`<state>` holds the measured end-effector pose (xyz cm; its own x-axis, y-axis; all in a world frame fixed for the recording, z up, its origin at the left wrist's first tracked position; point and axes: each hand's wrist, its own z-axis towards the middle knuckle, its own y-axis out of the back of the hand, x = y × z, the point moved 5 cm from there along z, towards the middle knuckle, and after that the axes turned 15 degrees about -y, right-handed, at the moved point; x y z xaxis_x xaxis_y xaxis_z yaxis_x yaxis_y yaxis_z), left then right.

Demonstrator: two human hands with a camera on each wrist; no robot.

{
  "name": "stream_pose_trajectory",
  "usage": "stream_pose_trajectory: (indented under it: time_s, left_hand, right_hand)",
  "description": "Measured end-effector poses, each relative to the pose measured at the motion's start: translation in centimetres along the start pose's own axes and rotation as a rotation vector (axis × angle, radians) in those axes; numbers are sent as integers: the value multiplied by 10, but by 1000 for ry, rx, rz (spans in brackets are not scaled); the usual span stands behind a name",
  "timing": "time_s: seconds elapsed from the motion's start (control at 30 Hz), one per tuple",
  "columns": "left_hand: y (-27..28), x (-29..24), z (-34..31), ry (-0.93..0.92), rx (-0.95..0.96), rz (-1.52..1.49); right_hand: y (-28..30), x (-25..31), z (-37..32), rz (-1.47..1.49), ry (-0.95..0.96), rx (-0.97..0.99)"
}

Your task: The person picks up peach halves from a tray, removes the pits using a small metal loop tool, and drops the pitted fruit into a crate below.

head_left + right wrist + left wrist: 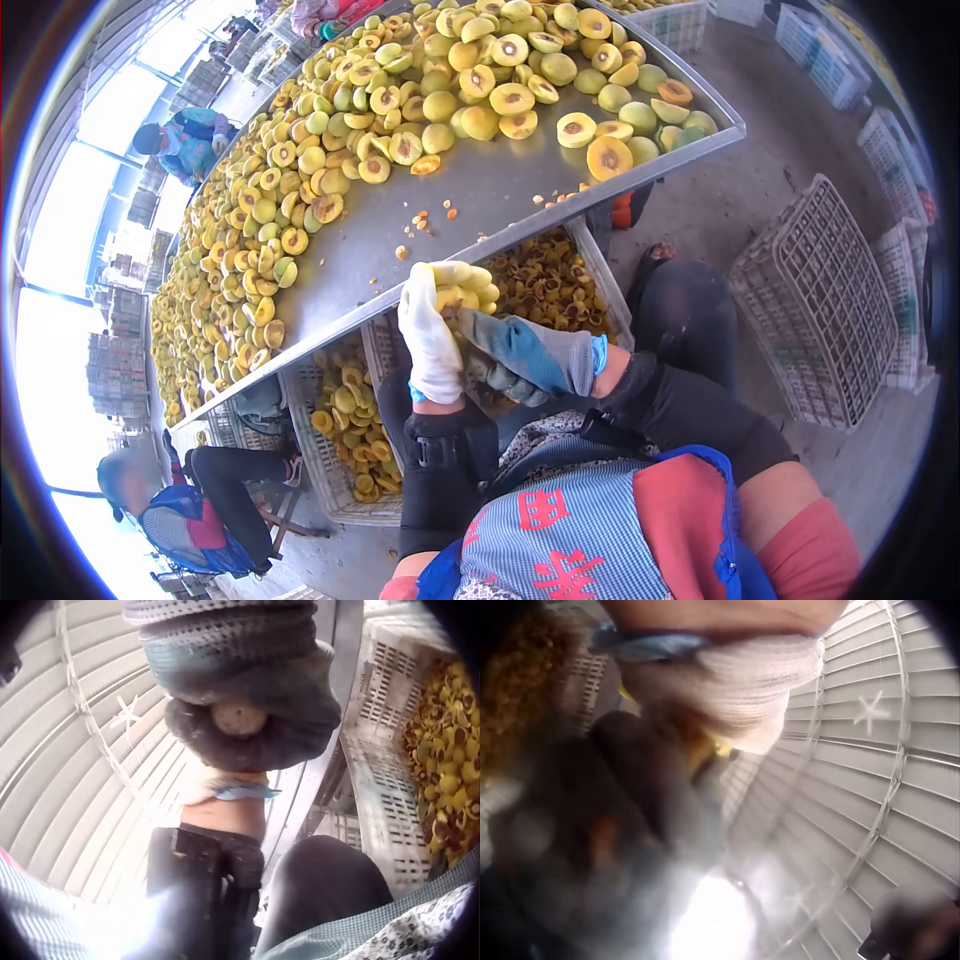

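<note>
My left hand [435,335], in a white glove with yellow-coated fingers, curls round a yellow peach half [455,298] just past the table's near edge. The fruit is mostly hidden by the fingers. Against it comes my right hand [535,355], in a blue-grey glove. In the right wrist view, that hand grips a tool with a round, pale handle end [238,718] showing inside the curled fingers; its working end is hidden. The left wrist view is blurred, with the white glove [742,682] near its top. Heaps of yellow-green peach halves [410,100] cover the metal table [380,220].
Below the table edge stand a crate of brown scraps [555,280] and a crate of yellow halves [355,425]. An upright plastic crate [820,300] is at right. Small pit bits [420,222] lie on the table. Another person [200,520] sits at left.
</note>
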<state>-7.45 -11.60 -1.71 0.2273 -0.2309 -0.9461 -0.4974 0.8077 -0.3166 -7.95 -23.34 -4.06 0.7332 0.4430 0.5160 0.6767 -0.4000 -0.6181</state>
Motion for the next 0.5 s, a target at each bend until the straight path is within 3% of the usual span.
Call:
stream_pose_trajectory:
  time_s: [0.07,0.1,0.2,0.3,0.4,0.47,0.5]
  left_hand:
    - [4,5,4,18,138,-121]
    - [1,6,6,22,130,-200]
    - [-4,-5,5,-42,130,-40]
    - [1,-6,-2,-28,90,111]
    - [24,-5,9,-55,-63,-223]
    - [67,-17,15,-60,-192,-334]
    - [90,-35,10,-104,-298,-193]
  right_hand:
    - [2,-4,1,35,-74,103]
    - [1,-8,8,133,-130,259]
    - [-1,-9,14,173,-80,373]
    - [-8,-8,8,27,-96,288]
    - [-11,-12,7,-33,-69,299]
    - [-2,-20,14,-11,-35,334]
    - [2,-22,16,2,-19,355]
